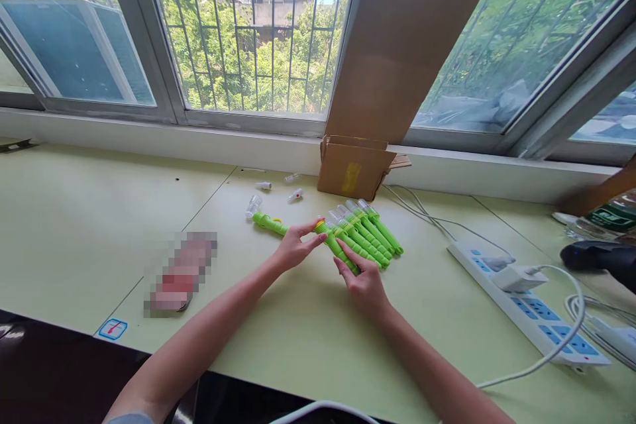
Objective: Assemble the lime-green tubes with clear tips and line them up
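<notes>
Between my two hands is a green ribbed plastic tube, tilted with its yellow-ringed top toward the upper left. My left hand closes its fingertips around that top end. Lower down, my right hand grips the tube with thumb and fingers. Just beyond lie several similar green tubes with clear caps, side by side in a slanted row. To the left, another green tube lies partly behind my left hand, a clear piece at its end. What the tubes are, I cannot tell.
Small clear and white parts lie behind my hands. A cardboard box stands against the window wall. At right are a white power strip, cables and a dark object. A blurred-out item lies left on the pale green table.
</notes>
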The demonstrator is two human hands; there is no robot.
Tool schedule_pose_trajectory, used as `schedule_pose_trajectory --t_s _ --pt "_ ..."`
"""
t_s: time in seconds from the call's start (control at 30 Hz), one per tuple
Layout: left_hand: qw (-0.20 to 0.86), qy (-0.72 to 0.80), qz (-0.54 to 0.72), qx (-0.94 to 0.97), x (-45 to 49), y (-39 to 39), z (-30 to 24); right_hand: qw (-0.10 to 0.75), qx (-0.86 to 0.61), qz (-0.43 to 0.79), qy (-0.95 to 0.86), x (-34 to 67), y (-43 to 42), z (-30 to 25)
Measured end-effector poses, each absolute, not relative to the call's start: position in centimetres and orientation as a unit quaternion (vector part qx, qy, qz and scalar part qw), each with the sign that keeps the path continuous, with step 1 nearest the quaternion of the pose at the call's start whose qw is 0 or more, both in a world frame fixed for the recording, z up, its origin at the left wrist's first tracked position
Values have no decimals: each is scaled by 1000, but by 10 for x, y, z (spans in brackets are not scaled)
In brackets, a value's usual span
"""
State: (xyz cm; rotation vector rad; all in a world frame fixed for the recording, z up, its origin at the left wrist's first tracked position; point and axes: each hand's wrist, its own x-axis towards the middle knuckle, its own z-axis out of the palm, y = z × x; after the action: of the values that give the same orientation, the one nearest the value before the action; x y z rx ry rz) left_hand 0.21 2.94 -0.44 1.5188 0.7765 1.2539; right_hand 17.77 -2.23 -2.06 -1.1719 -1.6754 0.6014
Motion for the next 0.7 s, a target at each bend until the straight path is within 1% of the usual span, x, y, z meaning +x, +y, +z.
schedule_pose_trajectory --t_s 0.17,0.33,0.4,0.6,0.7 --pt "494 314 510 630 2 29 -4 448 -468 153 -746 181 -22 -24" --pt "500 296 503 640 6 28 -7 382 -496 67 -777 187 -20 -27" --pt "489 297 505 646 7 28 -9 379 -504 50 -774 188 -18 -27" --pt "441 340 517 650 3 33 -10 452 -471 119 -749 181 -15 -22" --pt "439 341 520 649 0 36 -9 484 -465 211 -711 177 -16 -18"
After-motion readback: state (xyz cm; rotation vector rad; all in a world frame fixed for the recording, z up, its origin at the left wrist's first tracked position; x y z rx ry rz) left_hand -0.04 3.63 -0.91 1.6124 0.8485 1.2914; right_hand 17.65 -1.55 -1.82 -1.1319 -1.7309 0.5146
